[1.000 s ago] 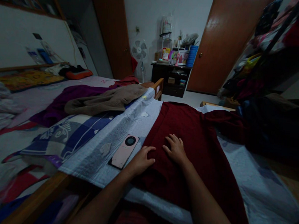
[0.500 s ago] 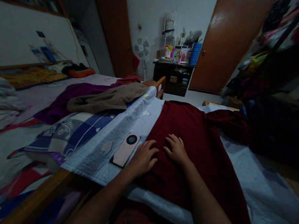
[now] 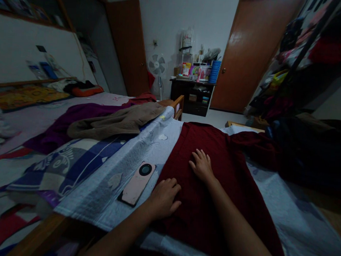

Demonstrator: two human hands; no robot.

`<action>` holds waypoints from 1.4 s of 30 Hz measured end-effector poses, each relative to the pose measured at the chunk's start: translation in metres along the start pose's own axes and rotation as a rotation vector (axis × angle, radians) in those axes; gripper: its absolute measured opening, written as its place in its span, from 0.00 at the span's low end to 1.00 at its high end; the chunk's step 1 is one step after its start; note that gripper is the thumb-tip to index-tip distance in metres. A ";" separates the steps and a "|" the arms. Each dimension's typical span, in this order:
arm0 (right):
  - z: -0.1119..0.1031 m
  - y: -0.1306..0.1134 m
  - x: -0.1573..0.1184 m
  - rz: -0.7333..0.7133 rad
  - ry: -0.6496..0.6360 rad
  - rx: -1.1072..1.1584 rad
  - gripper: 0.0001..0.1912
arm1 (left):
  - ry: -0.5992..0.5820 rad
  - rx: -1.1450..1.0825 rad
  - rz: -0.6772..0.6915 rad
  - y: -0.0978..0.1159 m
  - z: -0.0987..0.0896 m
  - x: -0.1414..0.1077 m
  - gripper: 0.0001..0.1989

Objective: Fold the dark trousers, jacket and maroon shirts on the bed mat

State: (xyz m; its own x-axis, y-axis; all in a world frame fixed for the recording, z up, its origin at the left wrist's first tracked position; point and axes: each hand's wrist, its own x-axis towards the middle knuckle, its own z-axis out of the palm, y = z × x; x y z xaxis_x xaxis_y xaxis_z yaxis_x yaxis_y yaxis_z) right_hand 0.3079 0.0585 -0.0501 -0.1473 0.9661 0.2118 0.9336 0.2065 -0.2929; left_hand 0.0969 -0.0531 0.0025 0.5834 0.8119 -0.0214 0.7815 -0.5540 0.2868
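Note:
A dark red garment (image 3: 224, 197) lies spread over a pale blue cloth (image 3: 170, 137), one sleeve stretched out to the far right. My left hand (image 3: 165, 198) rests on the garment's left edge, fingers loosely bent and apart, holding nothing. Farther up the cloth, my right hand (image 3: 202, 165) lies flat on the garment with its fingers spread. To the left of my left hand, a pink phone (image 3: 137, 183) with a round black camera ring lies face down on the pale blue cloth.
Left of the covered surface is a bed with a brown garment (image 3: 117, 120), a purple cloth (image 3: 61, 120) and a blue checked pillow (image 3: 74, 160). A wooden post (image 3: 178, 106) stands at the far edge. Dark clothing (image 3: 315, 148) is heaped at the right.
My right hand has slid slightly forward over the garment, away from my left hand. My left hand stays near the left edge. The camera view has shifted a little.

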 end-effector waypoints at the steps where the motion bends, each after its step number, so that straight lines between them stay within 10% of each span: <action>1: 0.003 0.002 0.002 0.007 -0.019 -0.010 0.26 | -0.007 -0.009 -0.003 0.000 0.000 0.000 0.13; 13: 0.008 0.007 0.006 0.002 -0.046 -0.011 0.25 | -0.053 -0.067 -0.011 -0.001 0.006 0.006 0.11; 20: 0.011 0.006 0.014 -0.066 -0.051 -0.041 0.26 | 0.334 -0.132 -0.178 -0.012 0.023 0.009 0.14; 31: -0.005 0.007 0.012 -0.081 -0.061 0.033 0.26 | 0.403 -0.433 -0.149 -0.012 0.012 0.004 0.16; 42: 0.007 0.002 0.000 -0.022 -0.104 -0.034 0.26 | 0.125 -0.043 -0.197 -0.016 0.023 0.001 0.14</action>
State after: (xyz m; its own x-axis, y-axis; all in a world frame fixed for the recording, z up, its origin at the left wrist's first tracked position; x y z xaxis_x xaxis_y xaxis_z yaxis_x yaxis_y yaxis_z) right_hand 0.3075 0.0598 -0.0572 -0.1990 0.9727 0.1197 0.9401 0.2240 -0.2570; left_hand 0.0901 -0.0478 -0.0240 0.3868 0.9214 0.0376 0.8657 -0.3769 0.3293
